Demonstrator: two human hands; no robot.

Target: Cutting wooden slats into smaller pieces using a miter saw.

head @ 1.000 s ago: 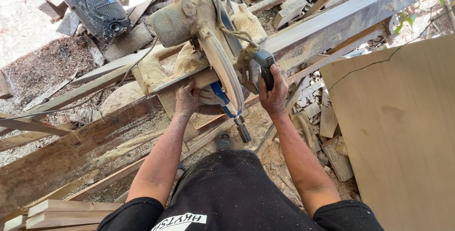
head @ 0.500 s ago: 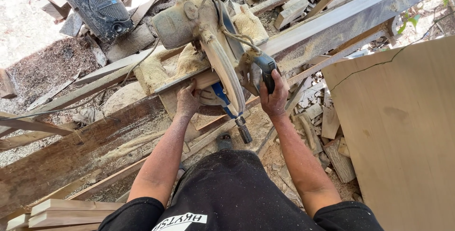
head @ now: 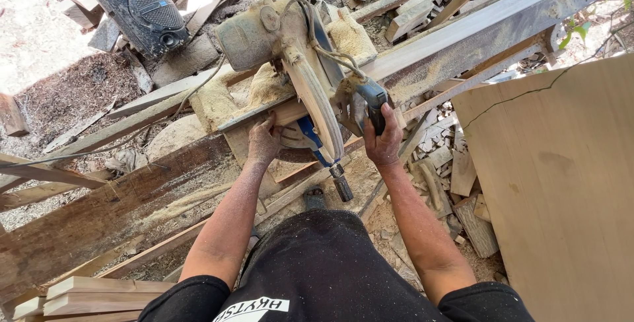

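The right hand [head: 383, 142] is gripping the dusty chop saw's [head: 300, 64] handle, long axis pointing away from the person; the left hand [head: 264, 142] is pressing a wood strip [head: 290, 112] beside it, over sawdust-covered planks [head: 99, 216].

Your left hand [head: 263, 142] presses at the near edge of the long beam [head: 462, 38], hemmed by the saw's blade guard [head: 317, 107] on its right. Your right hand [head: 383, 140] fills the saw handle [head: 371, 101]. Offcuts [head: 456, 177] crowd below; the plywood sheet [head: 561, 190] blocks further right.
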